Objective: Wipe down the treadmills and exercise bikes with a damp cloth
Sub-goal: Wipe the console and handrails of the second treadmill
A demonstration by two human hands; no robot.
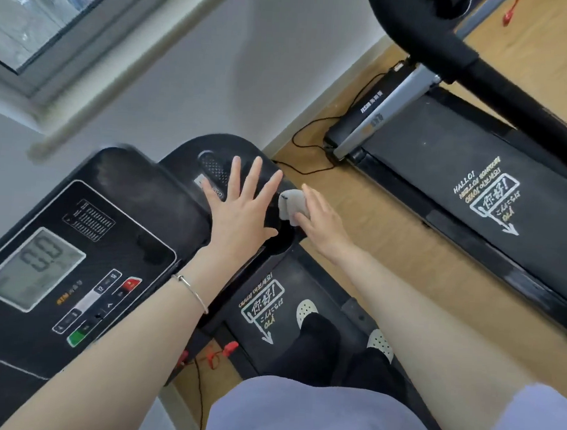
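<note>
I stand on a black treadmill whose console (pixel 79 258) fills the lower left, with a grey display reading 0.0. My left hand (pixel 243 206) lies flat with spread fingers on the right wing of the console, near a speaker grille (pixel 212 169). My right hand (pixel 318 216) holds a small white cloth (pixel 290 205) against the console's right edge, beside a round cup holder (pixel 282 239). The cloth is bunched under the fingers and thumb.
A second treadmill (pixel 456 177) stands to the right, its black handrail (pixel 477 67) crossing the upper right. Black power cables (pixel 311 144) run over the wooden floor by the white wall. A red safety clip (pixel 227 349) hangs below the console. My feet in white shoes (pixel 307 310) rest on the belt.
</note>
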